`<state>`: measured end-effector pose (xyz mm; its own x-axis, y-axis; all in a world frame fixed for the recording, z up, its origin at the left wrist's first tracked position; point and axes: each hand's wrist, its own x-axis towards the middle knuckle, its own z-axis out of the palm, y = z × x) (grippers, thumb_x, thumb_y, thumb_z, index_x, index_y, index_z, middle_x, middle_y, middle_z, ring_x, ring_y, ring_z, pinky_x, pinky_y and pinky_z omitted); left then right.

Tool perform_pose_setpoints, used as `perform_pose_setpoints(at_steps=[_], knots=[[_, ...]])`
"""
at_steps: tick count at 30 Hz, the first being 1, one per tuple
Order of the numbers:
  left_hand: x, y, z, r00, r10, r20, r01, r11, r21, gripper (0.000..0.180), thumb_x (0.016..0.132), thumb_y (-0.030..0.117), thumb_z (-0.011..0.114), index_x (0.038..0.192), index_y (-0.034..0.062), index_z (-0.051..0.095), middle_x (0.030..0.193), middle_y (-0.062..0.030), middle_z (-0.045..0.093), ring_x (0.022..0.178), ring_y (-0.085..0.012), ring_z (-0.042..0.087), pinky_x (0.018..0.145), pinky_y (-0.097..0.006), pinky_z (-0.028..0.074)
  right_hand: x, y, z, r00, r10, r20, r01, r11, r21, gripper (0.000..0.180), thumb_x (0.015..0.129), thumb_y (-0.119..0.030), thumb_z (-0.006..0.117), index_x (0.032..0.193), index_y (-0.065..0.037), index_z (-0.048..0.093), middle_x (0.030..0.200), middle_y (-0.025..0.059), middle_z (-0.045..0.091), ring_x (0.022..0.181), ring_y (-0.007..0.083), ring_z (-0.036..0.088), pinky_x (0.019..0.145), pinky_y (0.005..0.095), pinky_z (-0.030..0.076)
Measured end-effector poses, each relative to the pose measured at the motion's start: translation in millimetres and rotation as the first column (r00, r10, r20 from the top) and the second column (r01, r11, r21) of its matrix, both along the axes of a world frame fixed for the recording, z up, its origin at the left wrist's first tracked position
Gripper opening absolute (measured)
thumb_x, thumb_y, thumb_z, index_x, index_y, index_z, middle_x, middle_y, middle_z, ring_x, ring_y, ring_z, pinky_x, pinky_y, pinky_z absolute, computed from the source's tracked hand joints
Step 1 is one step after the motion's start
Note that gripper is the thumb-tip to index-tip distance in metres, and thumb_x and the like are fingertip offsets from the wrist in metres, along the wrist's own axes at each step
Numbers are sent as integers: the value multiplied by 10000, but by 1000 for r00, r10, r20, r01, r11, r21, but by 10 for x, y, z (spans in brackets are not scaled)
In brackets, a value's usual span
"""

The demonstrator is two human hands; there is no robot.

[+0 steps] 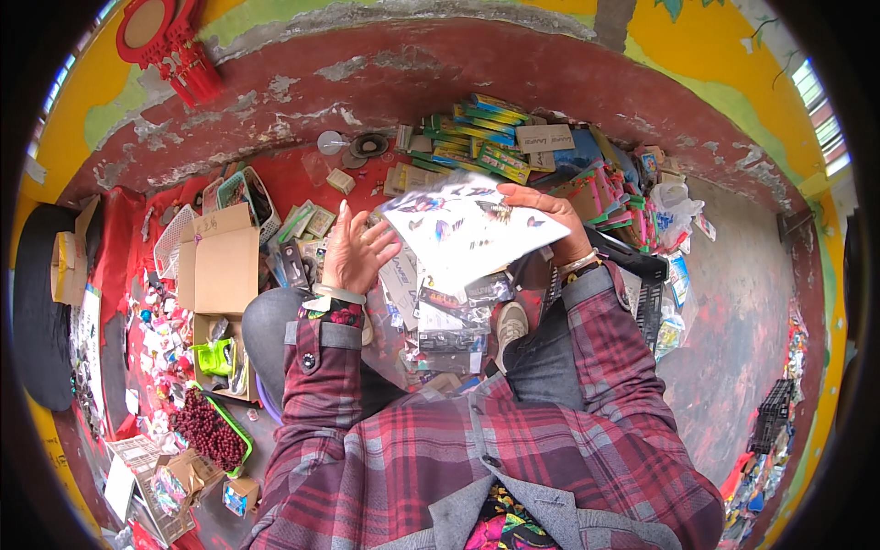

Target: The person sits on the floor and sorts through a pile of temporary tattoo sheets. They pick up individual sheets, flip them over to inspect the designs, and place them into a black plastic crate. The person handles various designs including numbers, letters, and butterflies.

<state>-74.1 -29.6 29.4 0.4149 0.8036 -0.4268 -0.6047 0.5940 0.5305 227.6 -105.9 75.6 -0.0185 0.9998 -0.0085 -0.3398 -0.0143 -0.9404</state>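
A glossy white sheet (458, 240) printed with small dark winged figures is tilted in front of my chest. My right hand (559, 220) grips its right edge, thumb on top and the other fingers mostly hidden beneath. To the left of the sheet, my left hand (357, 252) is raised with its fingers spread and holds nothing. It seems just apart from the sheet's left corner. Between my knees, below the sheet, lie flat clear-wrapped packets (449, 339) in a loose pile.
Stacked yellow-green boxes (486, 137) lie by the far wall. At left are an open cardboard box (220, 261), a white basket (263, 203) and a green-rimmed tray (243, 435) of dark red beads. A black crate (649, 298) stands beside my right knee. Small scattered items cover the left floor.
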Motion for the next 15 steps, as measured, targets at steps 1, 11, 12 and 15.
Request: perform_pose_setpoints(at_steps=[1,11,12,15], knots=[[2,-8,46,990,-54,130,56,998,-11,581,807,523,611,1113,49,472,1218,-219,451,1134,-357,471,959,-483,394,-25,1,-4,998,-28,56,23,997,79,219,776,10,610,986,8,672,1166,122,583,1040,187,565,892,295,458],[67,-36,-90,961,-46,274,13,993,118,354,844,60,580,1174,-1,469,1178,-120,540,1083,-230,534,952,-372,420,-175,-90,80,917,155,368,-208,972,107,277,740,83,591,984,-8,684,1299,115,501,1183,184,480,952,281,406],[87,-29,-71,971,-35,238,-9,983,183,375,847,43,562,1202,2,448,1186,-121,534,1079,-228,534,961,-375,412,-199,-93,66,916,185,356,-231,969,90,291,739,91,579,992,-9,682,1300,112,501,1185,185,479,954,280,403],[95,-37,-21,976,-9,217,-50,963,263,410,844,-28,489,1245,-7,404,1180,-136,535,1049,-226,553,938,-379,438,-239,-107,42,892,267,365,-309,949,58,340,732,121,532,1007,-15,678,1306,107,501,1189,183,476,957,271,398]])
